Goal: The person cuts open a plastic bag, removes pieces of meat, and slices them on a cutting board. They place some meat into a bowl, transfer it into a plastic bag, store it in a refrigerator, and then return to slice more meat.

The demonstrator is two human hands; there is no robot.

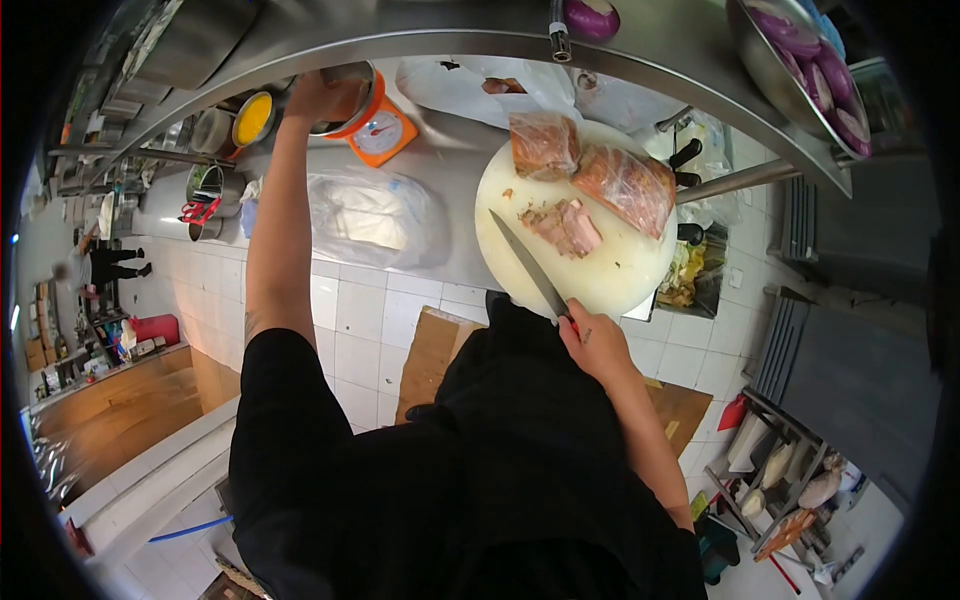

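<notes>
My right hand (597,345) is closed around the red handle of a kitchen knife (528,262), whose blade points away over the near left part of a round white cutting board (610,290). Beside the blade lies a small pile of cut meat (568,228). Two larger plastic-wrapped meat pieces (628,188) rest toward the far side of the board. My left hand (322,98) reaches far forward under the shelf, over a metal bowl (358,75) on an orange kitchen scale (382,135). Its fingers are partly hidden against the bowl.
Left of the scale stands a container of yellow food (254,118). A clear plastic bag with white contents (368,218) lies on the steel counter. Purple onions fill a steel bowl (745,30) on the overhead shelf (450,45). Black-handled knives (686,155) stand right of the board. A person (95,265) is far left.
</notes>
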